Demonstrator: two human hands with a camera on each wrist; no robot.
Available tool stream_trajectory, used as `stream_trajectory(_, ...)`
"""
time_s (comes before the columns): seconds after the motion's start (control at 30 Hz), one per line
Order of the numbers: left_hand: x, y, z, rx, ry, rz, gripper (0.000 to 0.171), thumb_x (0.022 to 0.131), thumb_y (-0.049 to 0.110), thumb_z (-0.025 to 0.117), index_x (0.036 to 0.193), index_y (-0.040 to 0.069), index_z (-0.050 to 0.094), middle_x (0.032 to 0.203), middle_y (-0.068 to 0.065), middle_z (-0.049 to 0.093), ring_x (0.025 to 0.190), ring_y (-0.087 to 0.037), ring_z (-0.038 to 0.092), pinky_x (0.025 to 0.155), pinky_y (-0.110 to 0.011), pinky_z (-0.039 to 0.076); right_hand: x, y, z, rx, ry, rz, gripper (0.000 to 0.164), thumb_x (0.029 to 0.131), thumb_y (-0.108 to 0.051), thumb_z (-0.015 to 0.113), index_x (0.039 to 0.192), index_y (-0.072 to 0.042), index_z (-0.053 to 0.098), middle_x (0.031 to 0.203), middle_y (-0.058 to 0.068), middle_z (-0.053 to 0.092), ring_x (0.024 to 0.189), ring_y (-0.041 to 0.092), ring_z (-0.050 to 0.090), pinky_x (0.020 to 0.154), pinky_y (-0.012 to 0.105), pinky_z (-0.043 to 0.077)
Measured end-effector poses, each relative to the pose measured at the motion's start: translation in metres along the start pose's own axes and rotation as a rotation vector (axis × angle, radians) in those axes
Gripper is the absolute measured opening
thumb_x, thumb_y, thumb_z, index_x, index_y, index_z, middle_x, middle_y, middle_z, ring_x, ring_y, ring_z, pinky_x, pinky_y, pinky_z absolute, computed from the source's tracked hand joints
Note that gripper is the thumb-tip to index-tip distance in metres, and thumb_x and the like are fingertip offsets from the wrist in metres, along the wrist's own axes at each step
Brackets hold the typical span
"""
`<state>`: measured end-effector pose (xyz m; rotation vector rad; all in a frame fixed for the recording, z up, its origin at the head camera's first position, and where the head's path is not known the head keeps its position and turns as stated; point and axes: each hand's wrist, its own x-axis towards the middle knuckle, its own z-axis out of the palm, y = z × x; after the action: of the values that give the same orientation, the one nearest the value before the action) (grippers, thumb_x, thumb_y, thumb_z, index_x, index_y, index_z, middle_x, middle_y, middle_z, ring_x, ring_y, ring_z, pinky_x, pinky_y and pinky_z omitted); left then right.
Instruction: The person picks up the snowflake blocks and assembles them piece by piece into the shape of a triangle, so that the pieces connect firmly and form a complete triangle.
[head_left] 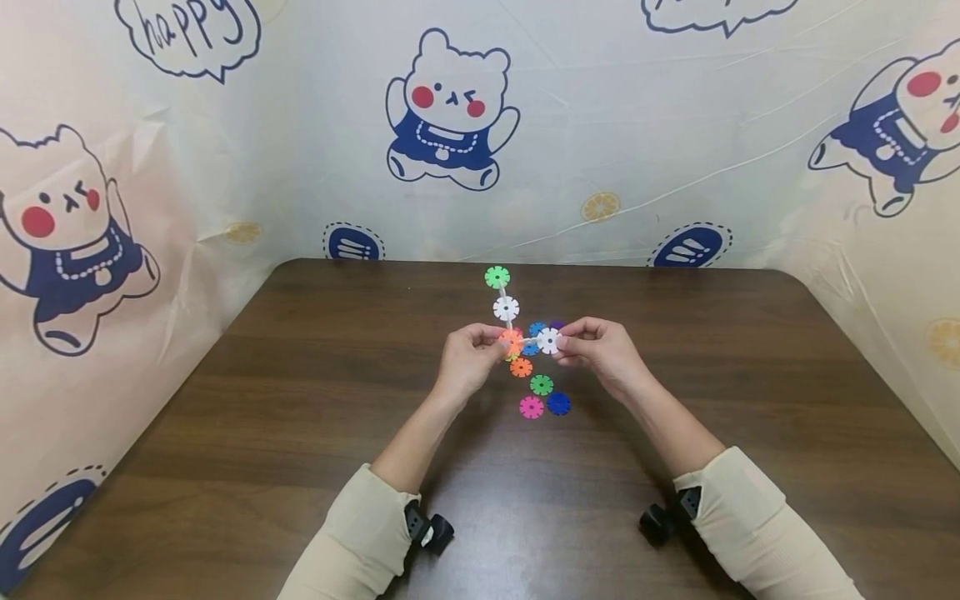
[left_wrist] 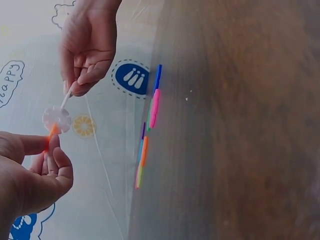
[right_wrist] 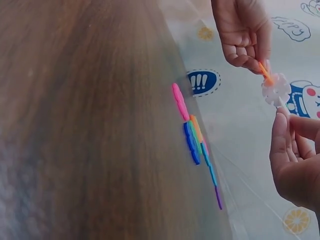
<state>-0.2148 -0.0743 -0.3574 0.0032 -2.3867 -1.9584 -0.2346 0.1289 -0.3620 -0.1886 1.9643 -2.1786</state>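
Note:
Above the table, a chain of notched plastic discs is held between both hands. My left hand (head_left: 468, 360) pinches an orange disc (head_left: 512, 341) between thumb and fingers. My right hand (head_left: 606, 354) pinches a white disc (head_left: 548, 340) by its edge. Another white disc (left_wrist: 56, 120) joins these two; it faces the left wrist camera and appears edge-on in the head view. Beyond the orange disc, the head view shows a further white disc (head_left: 506, 308) and a green disc (head_left: 497, 277) at the far end, apparently linked by edge-on white pieces.
Loose discs lie on the brown table (head_left: 315, 433) below the hands: pink (head_left: 531, 407), dark blue (head_left: 558, 404), green (head_left: 542, 385), orange (head_left: 521, 367), and partly covered blue, purple and yellowish ones. A printed cloth (head_left: 315, 150) hangs behind the table.

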Motion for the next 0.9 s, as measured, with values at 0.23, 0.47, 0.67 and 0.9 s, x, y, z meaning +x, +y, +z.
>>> stream_trajectory(0.23, -0.0036, 0.0045, -0.0049, 0.022, -0.034, 0.044, 0.013, 0.083, -0.003, 0.062, 0.095, -0.007, 0.066, 0.078, -0.011, 0.061, 0.07, -0.024, 0.06, 0.058, -0.023, 0.045, -0.0002, -0.0001, 0.0036, -0.04, -0.023, -0.014, 0.015, 0.083, 0.007, 0.062, 0.095, 0.016, 0.057, 0.077, 0.013, 0.064, 0.064, 0.017, 0.066, 0.066, 0.03, 0.054)
stream_trajectory(0.47, 0.0008, -0.0026, -0.006, 0.035, -0.047, 0.008, 0.014, 0.084, 0.0, 0.062, 0.097, -0.004, 0.066, 0.08, -0.01, 0.061, 0.082, -0.037, 0.059, 0.058, -0.022, 0.044, 0.0007, 0.0005, 0.0037, -0.045, -0.046, 0.001, 0.012, 0.084, 0.006, 0.061, 0.093, 0.013, 0.057, 0.076, 0.011, 0.063, 0.064, 0.017, 0.065, 0.067, 0.031, 0.054)
stream_trajectory(0.67, -0.0002, -0.0015, -0.0064, 0.02, -0.046, 0.011, 0.015, 0.084, 0.001, 0.063, 0.098, -0.004, 0.066, 0.081, -0.01, 0.06, 0.076, -0.031, 0.058, 0.057, -0.023, 0.043, 0.0011, 0.0005, 0.0029, -0.031, -0.065, 0.014, 0.01, 0.085, 0.005, 0.06, 0.093, 0.01, 0.056, 0.077, 0.01, 0.063, 0.066, 0.016, 0.065, 0.067, 0.029, 0.054)
stream_trajectory(0.9, 0.0, -0.0012, -0.007, 0.023, -0.044, 0.022, 0.015, 0.084, 0.001, 0.063, 0.099, -0.004, 0.066, 0.082, -0.01, 0.06, 0.073, -0.027, 0.058, 0.058, -0.024, 0.044, 0.0001, -0.0001, 0.0017, -0.038, -0.082, 0.006, 0.011, 0.087, 0.001, 0.061, 0.094, 0.007, 0.055, 0.078, 0.008, 0.064, 0.069, 0.017, 0.064, 0.068, 0.029, 0.054)
